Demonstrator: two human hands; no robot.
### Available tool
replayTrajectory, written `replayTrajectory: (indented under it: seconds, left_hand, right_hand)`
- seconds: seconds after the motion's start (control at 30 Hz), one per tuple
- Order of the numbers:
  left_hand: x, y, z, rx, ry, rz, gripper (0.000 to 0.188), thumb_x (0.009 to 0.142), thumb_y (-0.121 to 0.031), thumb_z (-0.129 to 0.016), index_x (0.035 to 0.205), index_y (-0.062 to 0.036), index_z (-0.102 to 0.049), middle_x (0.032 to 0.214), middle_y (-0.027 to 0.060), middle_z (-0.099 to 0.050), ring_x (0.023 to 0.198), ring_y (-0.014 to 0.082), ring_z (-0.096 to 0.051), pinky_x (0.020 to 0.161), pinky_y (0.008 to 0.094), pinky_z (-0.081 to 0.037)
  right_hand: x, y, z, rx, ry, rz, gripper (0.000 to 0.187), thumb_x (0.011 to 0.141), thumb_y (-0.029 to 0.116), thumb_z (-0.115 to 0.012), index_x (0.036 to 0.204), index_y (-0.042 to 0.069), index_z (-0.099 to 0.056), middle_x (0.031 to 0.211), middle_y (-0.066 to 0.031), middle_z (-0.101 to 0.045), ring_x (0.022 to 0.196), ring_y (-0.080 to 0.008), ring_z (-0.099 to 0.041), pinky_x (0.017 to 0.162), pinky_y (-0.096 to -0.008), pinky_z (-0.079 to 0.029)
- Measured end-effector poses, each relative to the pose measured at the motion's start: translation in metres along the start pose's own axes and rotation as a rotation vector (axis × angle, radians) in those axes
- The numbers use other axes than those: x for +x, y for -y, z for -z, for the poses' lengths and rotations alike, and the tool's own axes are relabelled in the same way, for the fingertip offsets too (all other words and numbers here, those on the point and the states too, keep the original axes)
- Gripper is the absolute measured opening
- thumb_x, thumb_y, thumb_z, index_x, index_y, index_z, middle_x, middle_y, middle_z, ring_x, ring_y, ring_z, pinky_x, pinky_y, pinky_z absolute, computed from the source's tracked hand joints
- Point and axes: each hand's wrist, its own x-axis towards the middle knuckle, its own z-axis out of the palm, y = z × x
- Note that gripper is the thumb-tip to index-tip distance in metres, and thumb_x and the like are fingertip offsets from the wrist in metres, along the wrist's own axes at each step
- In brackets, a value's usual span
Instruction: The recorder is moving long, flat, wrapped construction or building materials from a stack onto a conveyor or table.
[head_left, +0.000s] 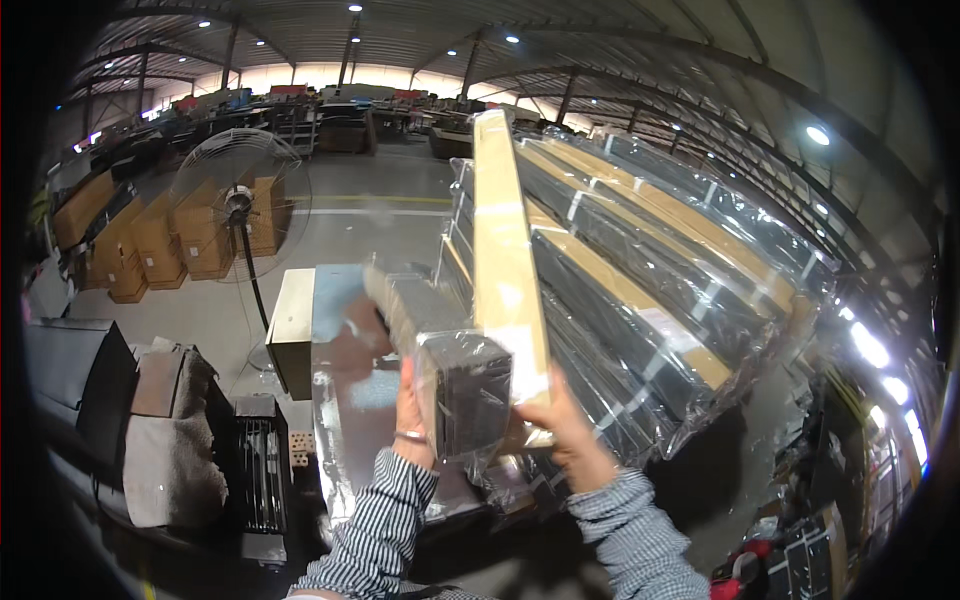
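Striped sleeves (pixel 390 520) up, my left hand (pixel 410 415) and right hand (pixel 565 430) grip one wrapped bundle (pixel 470 390); slick plastic film (pixel 340 430) risks slipping off the stack (pixel 640 280).

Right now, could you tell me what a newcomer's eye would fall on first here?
At centre, the left hand and right hand grip the near end of a long plastic-wrapped bundle with a pale wooden board alongside it. Behind and to the right lies a stack of similar wrapped bundles. On the left stands a pedestal fan before cardboard boxes.
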Motion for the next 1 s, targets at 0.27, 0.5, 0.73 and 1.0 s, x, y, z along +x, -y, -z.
replayTrajectory:
  seconds: [0.27, 0.5, 0.73, 1.0]
  left_hand:
    - [-0.2, -0.001, 0.232, 0.179, -0.655, 0.039, 0.048, 0.098, -0.049, -0.045, 0.125, -0.0102, -0.055, 0.122, 0.0075, -0.061, 0.114, 0.0257, -0.056, 0.098, 0.0458, -0.046]
    - [-0.342, 0.047, 0.345, 0.397, -0.839, 0.779, 0.031, 0.1, -0.034, -0.049, 0.118, -0.0094, -0.055, 0.108, 0.0043, -0.065, 0.095, 0.0143, -0.063, 0.08, 0.0367, -0.053]
    - [-0.293, 0.022, 0.275, 0.599, -1.064, 0.595, 0.099, 0.07, -0.043, -0.086, 0.139, 0.001, -0.03, 0.122, 0.0157, -0.054, 0.098, 0.0205, -0.058, 0.081, 0.0414, -0.05]
    - [-0.265, 0.004, 0.212, 0.931, -0.721, 0.882, 0.118, 0.062, -0.061, -0.081, 0.151, -0.016, -0.019, 0.153, 0.0134, -0.029, 0.14, 0.0297, -0.029, 0.104, 0.0561, -0.032]
  right_hand:
    - [-0.075, -0.228, -0.072, -0.81, 0.009, -0.256, 0.1, 0.066, 0.022, -0.083, 0.147, 0.002, -0.027, 0.126, -0.0236, -0.047, 0.12, -0.04, -0.047, 0.099, -0.0453, -0.04]
    - [-0.203, -0.293, -0.038, -1.086, 0.346, -0.043, 0.094, 0.061, 0.027, -0.082, 0.139, 0.001, -0.036, 0.116, -0.0252, -0.048, 0.11, -0.0414, -0.049, 0.089, -0.0512, -0.039]
    - [-0.234, -0.304, -0.025, -1.215, 0.23, -0.116, 0.097, 0.061, 0.028, -0.08, 0.137, -0.007, -0.032, 0.118, -0.0248, -0.05, 0.109, -0.0423, -0.05, 0.094, -0.0517, -0.039]
    - [-0.205, -0.311, -0.034, -1.0, 0.336, -0.214, 0.083, 0.057, 0.02, -0.079, 0.128, -0.002, -0.042, 0.117, -0.0215, -0.052, 0.109, -0.0397, -0.053, 0.093, -0.0471, -0.043]
